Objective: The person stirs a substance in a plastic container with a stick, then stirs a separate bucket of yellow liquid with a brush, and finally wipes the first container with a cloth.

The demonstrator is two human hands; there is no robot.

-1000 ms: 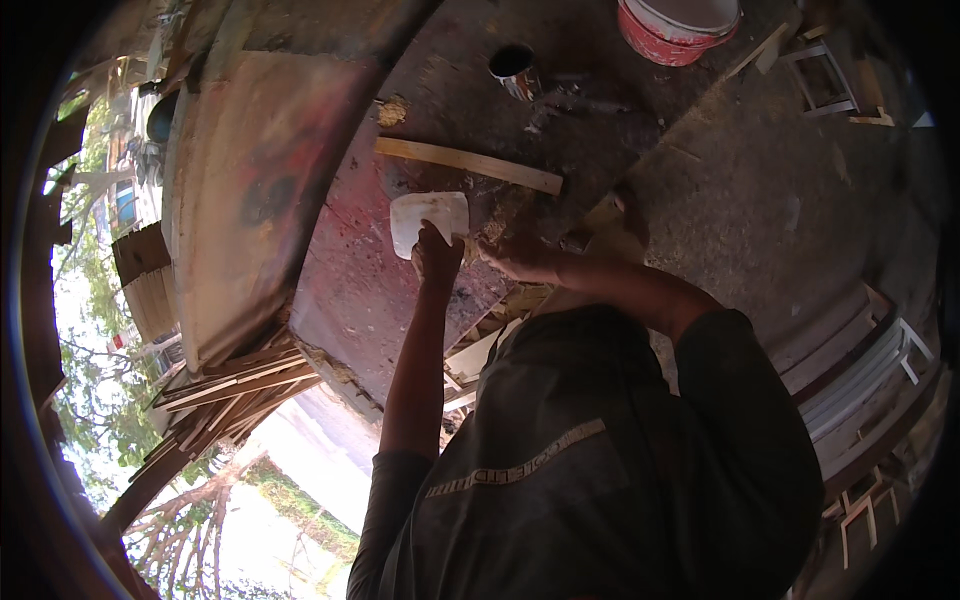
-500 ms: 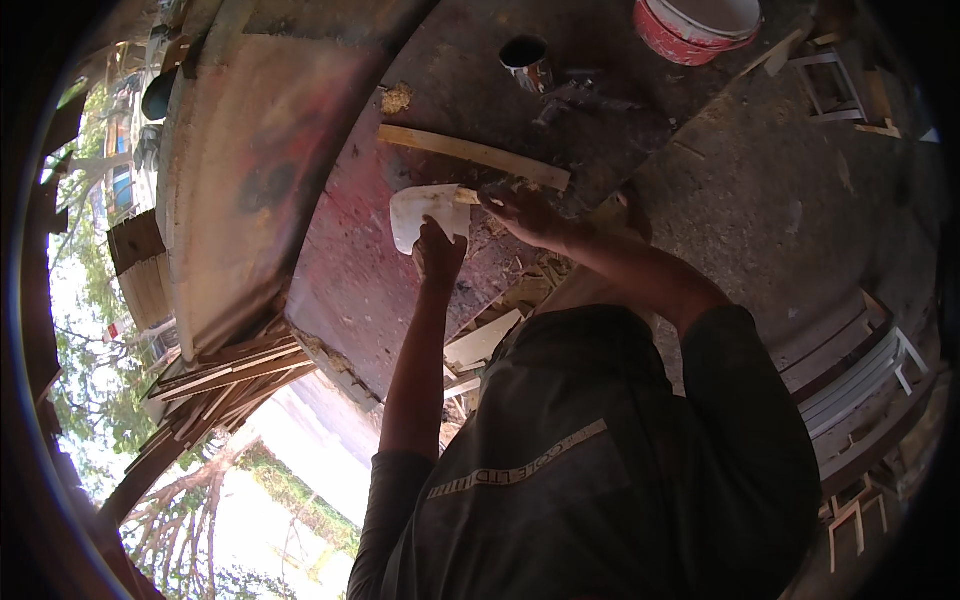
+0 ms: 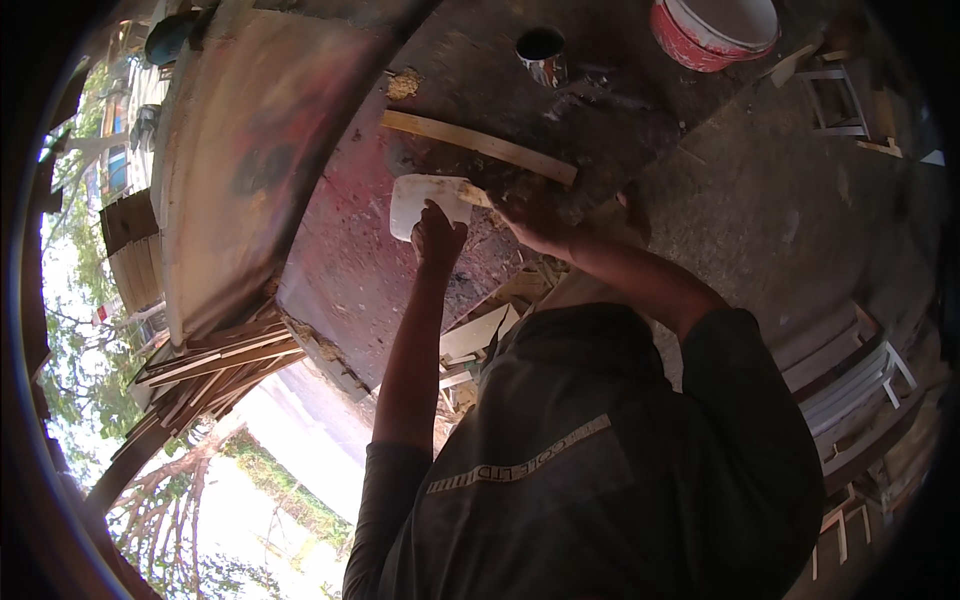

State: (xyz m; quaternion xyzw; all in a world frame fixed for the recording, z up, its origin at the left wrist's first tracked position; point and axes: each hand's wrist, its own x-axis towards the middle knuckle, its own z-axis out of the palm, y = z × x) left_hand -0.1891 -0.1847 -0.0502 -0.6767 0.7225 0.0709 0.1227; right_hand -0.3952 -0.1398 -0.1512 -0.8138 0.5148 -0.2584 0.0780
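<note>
Just above frame centre, the left hand (image 3: 437, 232) grips the lower edge of a white container (image 3: 425, 200) on the stained red tabletop (image 3: 350, 280), while the right hand (image 3: 530, 215), closed on a small pale scraper (image 3: 474, 195) whose long axis runs left-right, reaches it from the right.

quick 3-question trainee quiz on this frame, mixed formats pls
1. True or false: the left hand rests on the white piece.
2. What lies just beyond both hands? A) wooden slat B) hammer C) paintbrush
3. What colour is the bucket at the top edge of the stained worktable?

Key: 1 true. 2 A, the wooden slat. 3 red with a white rim, right of the small tin can. The right hand touches the piece's right edge.
</note>
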